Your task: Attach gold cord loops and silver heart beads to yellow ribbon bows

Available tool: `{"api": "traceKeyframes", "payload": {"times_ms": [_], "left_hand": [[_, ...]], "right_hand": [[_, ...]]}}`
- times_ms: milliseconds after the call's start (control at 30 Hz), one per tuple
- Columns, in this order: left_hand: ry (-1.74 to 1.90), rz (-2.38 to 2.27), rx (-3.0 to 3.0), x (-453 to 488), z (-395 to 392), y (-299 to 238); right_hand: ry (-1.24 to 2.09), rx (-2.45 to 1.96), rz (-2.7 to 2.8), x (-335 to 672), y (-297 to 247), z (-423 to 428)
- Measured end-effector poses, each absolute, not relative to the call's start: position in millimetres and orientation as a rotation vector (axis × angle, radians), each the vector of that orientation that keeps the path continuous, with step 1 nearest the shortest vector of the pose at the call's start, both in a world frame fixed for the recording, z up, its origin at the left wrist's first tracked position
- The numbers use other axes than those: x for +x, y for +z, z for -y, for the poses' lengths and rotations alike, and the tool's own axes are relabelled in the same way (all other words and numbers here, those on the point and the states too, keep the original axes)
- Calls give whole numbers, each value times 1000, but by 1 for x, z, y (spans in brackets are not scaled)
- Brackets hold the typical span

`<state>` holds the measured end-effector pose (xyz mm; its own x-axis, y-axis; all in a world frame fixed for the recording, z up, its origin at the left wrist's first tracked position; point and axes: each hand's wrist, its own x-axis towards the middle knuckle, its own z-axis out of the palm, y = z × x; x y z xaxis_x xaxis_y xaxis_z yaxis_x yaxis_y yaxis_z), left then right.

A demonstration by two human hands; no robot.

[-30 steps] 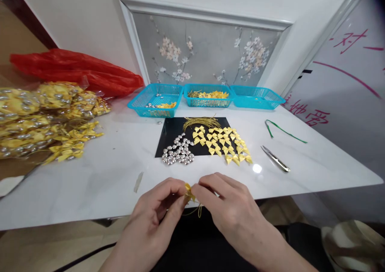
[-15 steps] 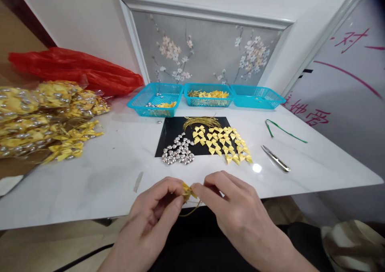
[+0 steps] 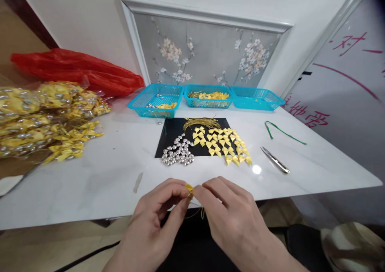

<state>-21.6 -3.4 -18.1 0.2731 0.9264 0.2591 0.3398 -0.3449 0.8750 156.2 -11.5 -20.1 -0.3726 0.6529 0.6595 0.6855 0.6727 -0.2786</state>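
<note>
At the table's front edge, my left hand [image 3: 161, 214] pinches a small yellow ribbon bow [image 3: 189, 188] between thumb and fingertips. My right hand [image 3: 231, 208] is closed at the bow's right side, its fingertips pressed together by a gold cord [image 3: 202, 212] that hangs in a loop below. The fingers hide most of the bow. Beyond the hands, silver beads [image 3: 179, 154] lie heaped on a black mat [image 3: 168, 129]. Rows of yellow bows [image 3: 222, 140] lie to their right, partly off the mat. A bundle of gold cords [image 3: 201, 123] rests along the mat's back.
Three blue baskets [image 3: 155, 112] stand against the wall; two hold bows and other pieces. Small scissors-like snips [image 3: 275, 160] and a green ribbon [image 3: 285, 132] lie at right. Bagged yellow bow strings [image 3: 27, 123] and a red bag [image 3: 78, 71] fill the left.
Both hands have shifted slightly, with the right fingertips closer to the left ones. The bow is more covered, and the cord loop now hangs nearer my right hand.
</note>
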Motion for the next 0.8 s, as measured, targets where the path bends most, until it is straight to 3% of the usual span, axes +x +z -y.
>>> {"api": "traceKeyframes", "payload": {"times_ms": [467,800], "left_hand": [[1161,-1319,1935,-25,8,-19],[1100,-1257,1948,-23,5,-19]], "right_hand": [[-286,-1098,2078,151,-22,13],[-156,-1052,2098,155,-21,11]]}}
